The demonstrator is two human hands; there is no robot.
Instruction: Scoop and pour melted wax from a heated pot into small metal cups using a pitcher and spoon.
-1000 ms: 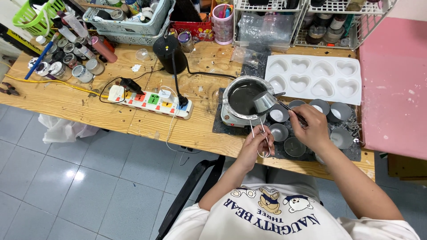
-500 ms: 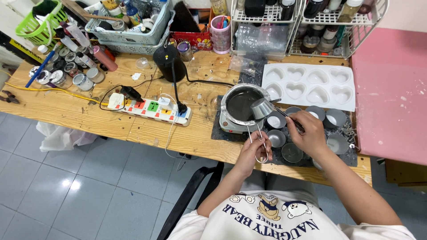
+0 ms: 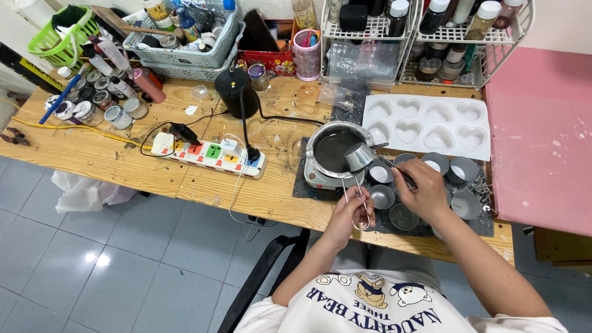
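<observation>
The person sits at a plywood worktop (image 3: 123,154) with both hands over a dark mat. The right hand (image 3: 425,192) grips the thin dark handle of a small metal ladle (image 3: 359,156), its bowl tipped at the rim of the melting pot (image 3: 333,148), just above a little round tin (image 3: 380,173), apparently so any drip falls back into pot or tin. The left hand (image 3: 348,216) pinches a looped wire tool (image 3: 359,200) that reaches up toward the ladle, seemingly to steady things near the pour. More round tins (image 3: 402,216) cluster on the mat within easy reach, some holding white, one dark. Behind them lies a white tray of heart-shaped moulds (image 3: 425,121).

A white power strip with coloured sockets (image 3: 209,152) feeds the pot and a black kettle-like jug (image 3: 237,92). At the back stand a red printed box (image 3: 266,58), a pink cup of pens (image 3: 308,44), a green basket (image 3: 58,31), and white wire racks of capped bottles (image 3: 425,37). Small labelled jars (image 3: 92,105) crowd the left corner.
</observation>
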